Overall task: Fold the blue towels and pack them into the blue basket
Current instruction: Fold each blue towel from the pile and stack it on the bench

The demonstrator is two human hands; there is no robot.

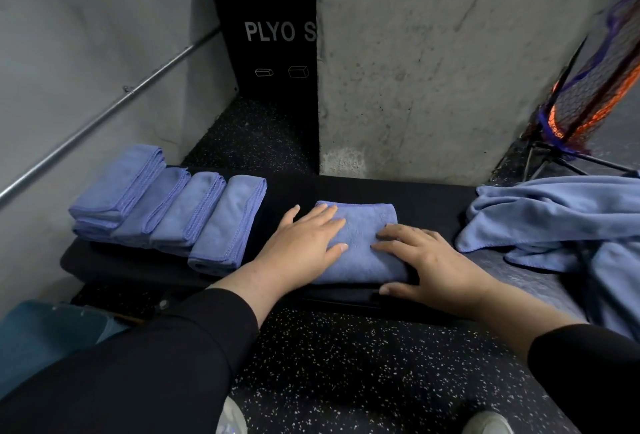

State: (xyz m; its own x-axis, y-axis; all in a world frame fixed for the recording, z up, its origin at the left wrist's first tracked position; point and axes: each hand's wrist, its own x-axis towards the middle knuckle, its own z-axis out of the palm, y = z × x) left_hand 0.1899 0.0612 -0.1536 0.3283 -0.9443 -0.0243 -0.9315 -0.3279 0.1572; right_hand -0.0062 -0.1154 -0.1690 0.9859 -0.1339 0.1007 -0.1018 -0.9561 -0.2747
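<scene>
A folded blue towel [363, 226] lies in the middle of a black padded bench [433, 201]. My left hand [304, 239] presses flat on its left half with straight fingers. My right hand [426, 260] lies flat on its right front corner, thumb down at the bench edge. Several folded blue towels [173, 212] lean in a row on the bench's left end. A heap of unfolded blue towels [561, 222] covers the right end. The blue basket [45, 336] shows partly at lower left, behind my left sleeve.
A concrete pillar [450, 70] rises right behind the bench. A black plyo box [266, 35] stands farther back on the speckled rubber floor [346, 364]. A metal rail [104, 118] runs along the left wall. A netted stand [588, 94] stands at right.
</scene>
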